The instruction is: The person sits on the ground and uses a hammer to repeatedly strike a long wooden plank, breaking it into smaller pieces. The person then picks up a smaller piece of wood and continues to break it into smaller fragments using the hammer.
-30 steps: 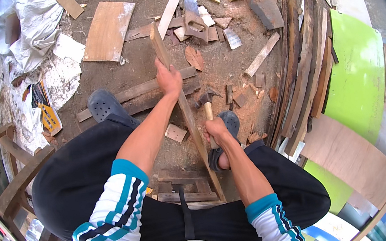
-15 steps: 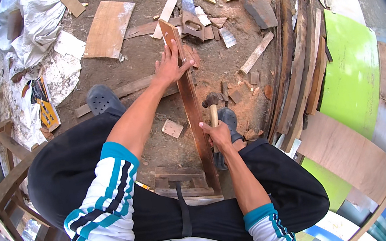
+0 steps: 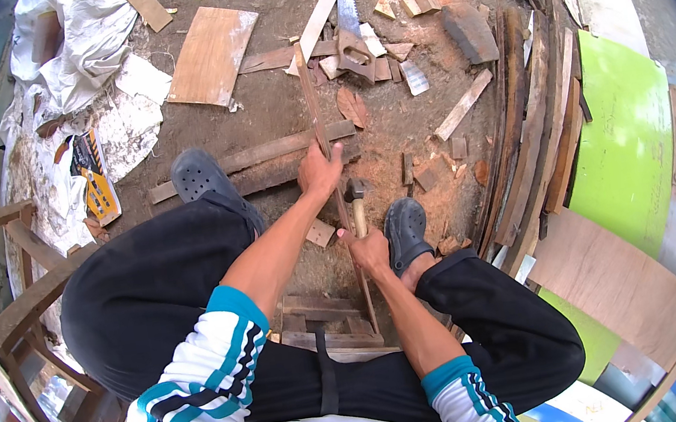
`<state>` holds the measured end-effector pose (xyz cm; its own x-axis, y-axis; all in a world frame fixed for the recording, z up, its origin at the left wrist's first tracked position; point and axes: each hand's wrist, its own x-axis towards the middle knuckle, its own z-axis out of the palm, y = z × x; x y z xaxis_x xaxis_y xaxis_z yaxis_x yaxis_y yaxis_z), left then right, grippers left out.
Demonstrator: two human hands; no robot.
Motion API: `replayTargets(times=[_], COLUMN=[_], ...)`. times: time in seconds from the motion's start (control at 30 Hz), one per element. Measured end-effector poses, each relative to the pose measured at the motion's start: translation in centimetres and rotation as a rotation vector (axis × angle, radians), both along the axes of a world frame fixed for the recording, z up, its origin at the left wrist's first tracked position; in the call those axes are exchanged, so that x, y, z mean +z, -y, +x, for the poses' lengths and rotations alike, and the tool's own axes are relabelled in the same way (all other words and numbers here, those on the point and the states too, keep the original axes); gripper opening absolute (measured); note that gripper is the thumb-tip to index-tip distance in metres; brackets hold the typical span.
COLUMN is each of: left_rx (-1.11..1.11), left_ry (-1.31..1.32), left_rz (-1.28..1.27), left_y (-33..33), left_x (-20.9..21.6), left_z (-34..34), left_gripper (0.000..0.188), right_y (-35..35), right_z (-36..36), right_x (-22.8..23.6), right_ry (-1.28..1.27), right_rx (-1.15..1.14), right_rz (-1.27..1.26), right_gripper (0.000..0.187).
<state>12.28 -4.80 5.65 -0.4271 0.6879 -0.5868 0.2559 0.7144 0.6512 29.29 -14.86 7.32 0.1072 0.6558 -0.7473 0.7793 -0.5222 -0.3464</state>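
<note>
Before me a long, narrow wooden board (image 3: 310,98) runs away from my lap, turned so that mostly its thin edge shows. My left hand (image 3: 320,172) is closed around it near the middle. Just nearer to me, my right hand (image 3: 369,250) grips the wooden handle of a hammer (image 3: 358,206), its dark head pointing away from me. The thumb of that hand lies against the board's edge. At its near end the board comes down beside a small block-like wooden piece (image 3: 317,307) between my legs.
A handsaw (image 3: 352,45) lies beyond the board among offcuts. Long dark planks (image 3: 523,116) are stacked at the right, beside a green sheet (image 3: 620,128). A plywood piece (image 3: 212,56) lies at the far left, and a wooden chair frame (image 3: 28,280) stands at the left.
The board has rolled from showing its broad face to its edge. My left hand has gone from lying spread on it to gripping it, nearer to me. The right hand has shifted slightly left.
</note>
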Motion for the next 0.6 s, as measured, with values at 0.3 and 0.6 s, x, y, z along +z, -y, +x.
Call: replayTargets(times=[0.3, 0.6], left_rx=[0.050, -0.063], left_ry=[-0.010, -0.203], left_rz=[0.195, -0.040], left_y=[2.6, 1.9], left_x=[-4.2, 2.3], left_z=[-2.9, 0.6], left_gripper=[0.046, 0.053], right_y=[-0.5, 0.9], right_z=[-0.5, 1.2], right_x=[2.5, 1.0], right_ry=[-0.116, -0.097], right_rx=[-0.126, 0.020], right_rz=[-0.099, -0.080], right_gripper=[0.068, 0.059])
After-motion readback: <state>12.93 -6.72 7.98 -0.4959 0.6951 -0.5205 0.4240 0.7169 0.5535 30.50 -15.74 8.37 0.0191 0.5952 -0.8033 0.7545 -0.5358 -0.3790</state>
